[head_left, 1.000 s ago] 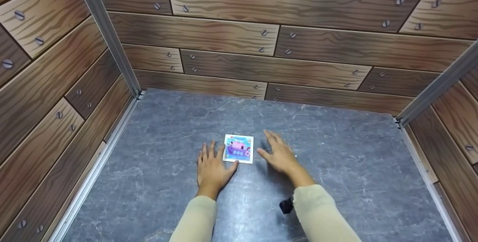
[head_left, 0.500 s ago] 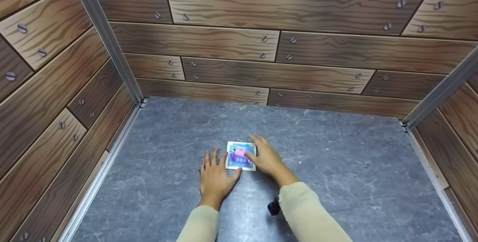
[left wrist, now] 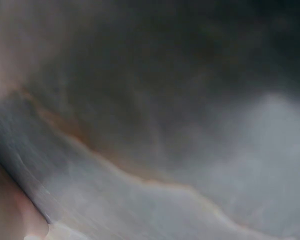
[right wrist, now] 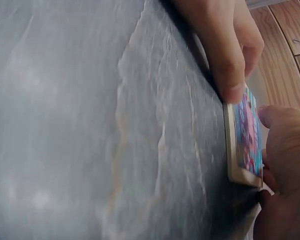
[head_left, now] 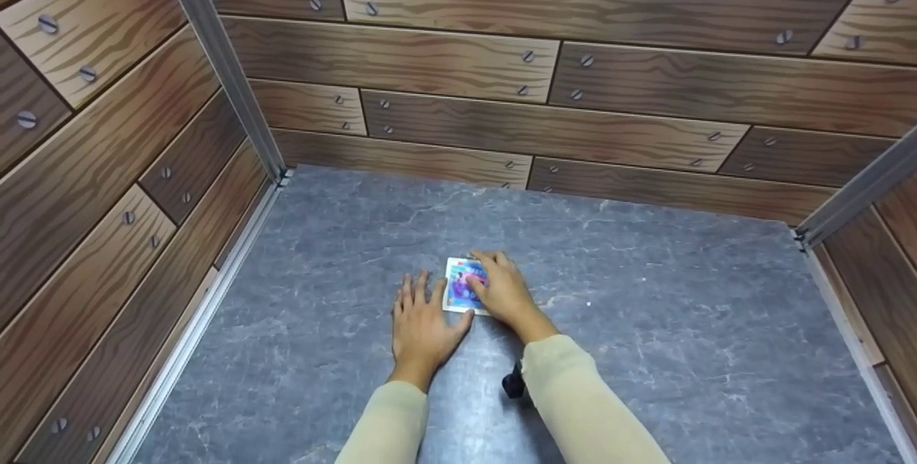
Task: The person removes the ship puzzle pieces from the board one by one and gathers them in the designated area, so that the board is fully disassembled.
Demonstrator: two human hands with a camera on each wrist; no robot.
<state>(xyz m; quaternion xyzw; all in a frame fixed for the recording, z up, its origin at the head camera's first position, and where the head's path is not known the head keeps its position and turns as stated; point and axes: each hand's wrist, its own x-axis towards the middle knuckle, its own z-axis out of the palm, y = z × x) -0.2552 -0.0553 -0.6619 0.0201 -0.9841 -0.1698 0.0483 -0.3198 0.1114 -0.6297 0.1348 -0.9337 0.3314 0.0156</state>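
A small square picture board with a pale rim lies flat on the grey surface, its print blue, pink and purple. My left hand rests spread at its left side, fingers straight, with the thumb at the near edge. From the right, my right hand holds the board, its thumb over the picture and its fingers at the far right; the hand hides the right part. In the right wrist view, the board has a thick pale edge, with a left-hand thumb touching one corner. The left wrist view is mostly blurred surface.
Marbled grey tabletop surrounds the hands. Wood-patterned panels stand at the back and both sides, joined by metal posts. A small black object sits by the right wrist. A tiny white speck lies to the right.
My right hand has moved left, from apart from the board to over its right side, with the thumb now on the picture. The left hand has stayed at the board's left edge.
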